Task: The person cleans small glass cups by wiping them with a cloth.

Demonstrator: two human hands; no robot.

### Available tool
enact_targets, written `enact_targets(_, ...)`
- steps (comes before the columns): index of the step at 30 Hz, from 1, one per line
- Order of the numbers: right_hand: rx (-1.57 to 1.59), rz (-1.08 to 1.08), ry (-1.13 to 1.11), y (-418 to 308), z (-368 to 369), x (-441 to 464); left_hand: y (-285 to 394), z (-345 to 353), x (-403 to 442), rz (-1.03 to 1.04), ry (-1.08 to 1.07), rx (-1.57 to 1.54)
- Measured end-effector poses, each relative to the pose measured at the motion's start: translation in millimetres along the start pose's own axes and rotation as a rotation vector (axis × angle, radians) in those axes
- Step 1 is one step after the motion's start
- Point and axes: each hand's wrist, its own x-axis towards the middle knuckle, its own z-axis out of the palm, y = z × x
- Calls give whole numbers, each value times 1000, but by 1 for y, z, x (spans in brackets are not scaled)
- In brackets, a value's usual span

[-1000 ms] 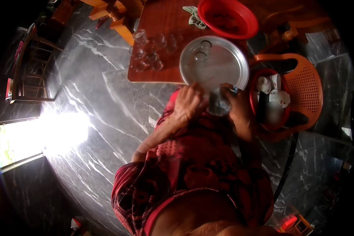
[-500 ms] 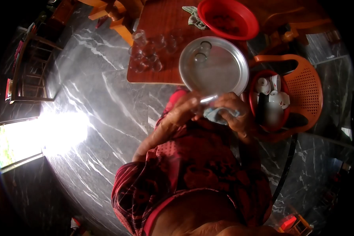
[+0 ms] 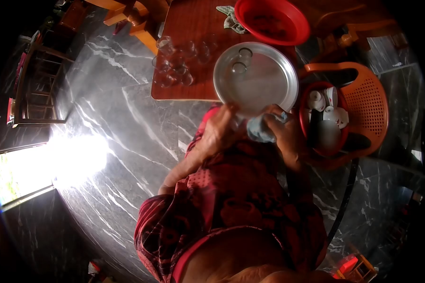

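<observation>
The table (image 3: 193,23) lies toward 12 o'clock. At the 6 o'clock edge of the tray (image 3: 269,89), the step looks like wiping: light, even pressure and a steady turn would suit it, kept low against a slip. The right hand (image 3: 282,129), at the tray's 5 o'clock, is closed around the bunched cloth (image 3: 259,130). The left hand (image 3: 217,127), at 7 o'clock, curls in on a clear piece, probably a glass (image 3: 236,123), just beside the cloth; blur hides how tightly.

- A tray (image 3: 269,87) lay on the bench (image 3: 196,19), 2 glasses (image 3: 239,68) inside.
- Other glasses (image 3: 185,78) stood left.
- A basin (image 3: 298,29) sat behind, right of a cloth (image 3: 232,22).
- Rightmost, a chair (image 3: 369,101) held a tub (image 3: 305,129) of crockery (image 3: 332,97).
</observation>
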Motion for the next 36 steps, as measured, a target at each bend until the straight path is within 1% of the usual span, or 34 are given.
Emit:
enact_targets(1, 78, 43, 33, -1, 2, 1, -1, 2, 1, 0, 0, 1)
enact_targets(2, 157, 85, 65, -2, 4, 1, -1, 3, 3, 157, 57, 184)
enact_targets(3, 191, 176, 119, -4, 5, 1, -1, 4, 5, 314, 114, 368)
enact_targets(4, 191, 174, 119, -1, 6, 0, 1, 4, 5, 315, 115, 369)
enact_targets(6, 318, 166, 155, 7, 6, 0, 6, 4, 6, 380, 153, 430)
enact_targets(7, 316, 164, 155, 8, 6, 0, 4, 6, 5, 382, 154, 429)
enact_targets(9, 220, 123, 137, 8, 6, -1, 3, 8, 4, 216, 186, 217)
enact_targets(10, 220, 123, 138, 8, 6, -2, 6, 4, 2, 216, 185, 217)
enact_targets(12, 205, 136, 63, 5, 5, -3, 16, -6, -2, -344, -20, -332)
enact_targets(13, 205, 136, 62, 9, 4, -4, 16, -6, 2, -252, 34, -514)
enact_targets(14, 203, 137, 34, 15, 3, -6, 16, -7, 2, -251, 36, -514)
enact_targets(16, 201, 138, 7, 14, 4, -8, 12, -8, 0, -466, 4, -741)
enact_targets(17, 104, 72, -38, 9, 4, -9, -1, -4, -3, -433, -14, -825)
enact_targets(18, 7, 5, -83, 5, 5, -9, -17, 0, -6, -434, -14, -825)
enact_targets(19, -67, -51, -139, 11, 2, -9, -33, 3, -10, -437, -107, -820)
enact_targets(20, -67, -50, -140, 11, 3, -10, -49, 6, -14, -439, -201, -813)
enact_targets(22, -73, -144, -172, 7, 6, -11, -48, 7, -13, -442, -294, -805)
enact_targets(24, -96, -151, -188, 9, 5, -11, -41, 10, -14, -891, -221, -1628)
enact_targets(28, -118, -161, -166, 17, 3, -12, -35, 8, -12, -945, -223, -1648)
enact_targets(30, -117, -150, -153, 23, 3, -11, -35, 8, -10, -867, -228, -1585)
enact_targets(31, -85, -193, -119, 28, 3, -11, -34, 8, -9, -868, -228, -1585)
enact_targets(32, -54, -236, -85, 31, 3, -11, -31, 7, -8, -736, -209, -1384)
enact_targets(33, -53, -235, -86, 29, 2, -10, -24, 4, -4, -669, -200, -1284)
enact_targets(35, -45, -132, -33, 20, 2, -10, -2, -5, 6, -511, -137, -1027)
enact_targets(36, -44, -131, -33, 16, 1, -9, 5, -8, 9, -414, -88, -872)
